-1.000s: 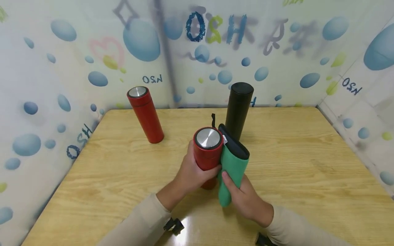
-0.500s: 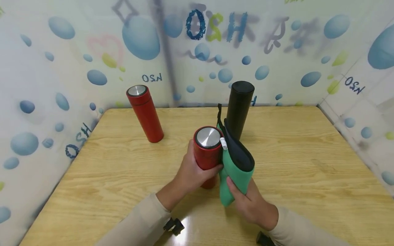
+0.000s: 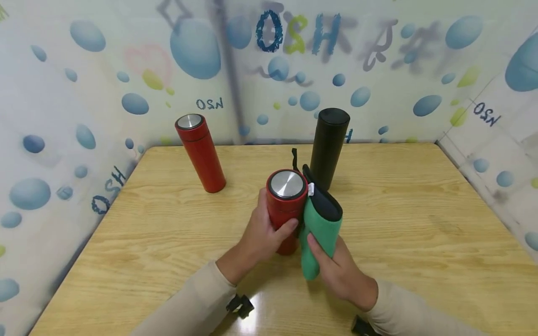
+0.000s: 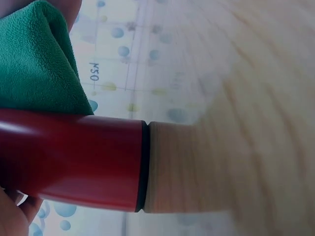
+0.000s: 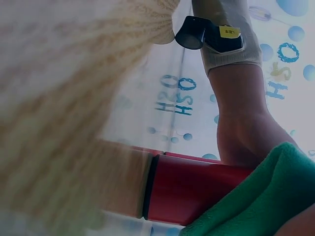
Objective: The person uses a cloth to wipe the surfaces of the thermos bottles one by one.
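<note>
In the head view, my left hand (image 3: 258, 238) grips a red thermos flask (image 3: 286, 205) with a silver lid top, upright near the table's middle. Its dark-ringed base meets the wood in the left wrist view. Against its right side leans a soft green pouch (image 3: 322, 228) with a black lining, a white tag and a black loop. The right hand (image 3: 342, 277) holds this pouch low down, thumb on the near face, mouth tilted up. Most of the fingers of both hands are hidden behind what they hold.
Another red thermos flask (image 3: 201, 154) stands at the back left of the wooden table (image 3: 147, 233). A black thermos flask (image 3: 329, 144) is behind the pouch. A patterned backdrop (image 3: 260, 93) rises beyond the far edge.
The pouch's mouth widened half a second ago and is narrower again now. My left thumb has lifted a little on the red flask. Both standing flasks behind have stayed put.
</note>
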The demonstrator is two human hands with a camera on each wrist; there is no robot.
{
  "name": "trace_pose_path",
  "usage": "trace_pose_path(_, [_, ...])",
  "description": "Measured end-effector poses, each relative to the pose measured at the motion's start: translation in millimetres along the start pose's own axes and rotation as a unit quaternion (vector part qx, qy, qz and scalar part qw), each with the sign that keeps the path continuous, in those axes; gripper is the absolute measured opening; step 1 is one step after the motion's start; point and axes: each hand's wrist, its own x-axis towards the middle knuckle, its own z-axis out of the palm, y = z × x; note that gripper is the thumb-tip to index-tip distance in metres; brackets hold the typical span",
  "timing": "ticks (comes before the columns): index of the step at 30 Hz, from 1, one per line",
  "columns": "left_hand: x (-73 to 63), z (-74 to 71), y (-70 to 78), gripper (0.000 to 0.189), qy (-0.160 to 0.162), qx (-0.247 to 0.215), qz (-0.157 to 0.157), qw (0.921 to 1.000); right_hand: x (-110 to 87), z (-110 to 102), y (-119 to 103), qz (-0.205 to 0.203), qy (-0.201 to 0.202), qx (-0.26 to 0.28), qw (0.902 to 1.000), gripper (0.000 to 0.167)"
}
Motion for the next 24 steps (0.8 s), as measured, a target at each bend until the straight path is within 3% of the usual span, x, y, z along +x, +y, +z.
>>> trace_pose_path(6, [0.5, -2.5, -1.3, 0.079, -0.010, 0.007, 0.029, 0.9995, -0.6, -1.3, -1.3, 0.007, 0.012, -0.011, 0.9998, 0.028])
trace_pose_path(16, [1.7, -0.6, 2.9, 0.080, -0.011, 0.015, 0.000, 0.9998, 0.1, -0.1, -1.8, -0.055, 0.048, 0.002, 0.9974, 0.029])
trace_pose_path(24, [-0.8, -0.6, 1.0, 0.082, -0.003, 0.029, -0.008, 0.9996, -1.4, 2.0, -1.2, -0.017, 0.042, -0.004, 0.9990, 0.025])
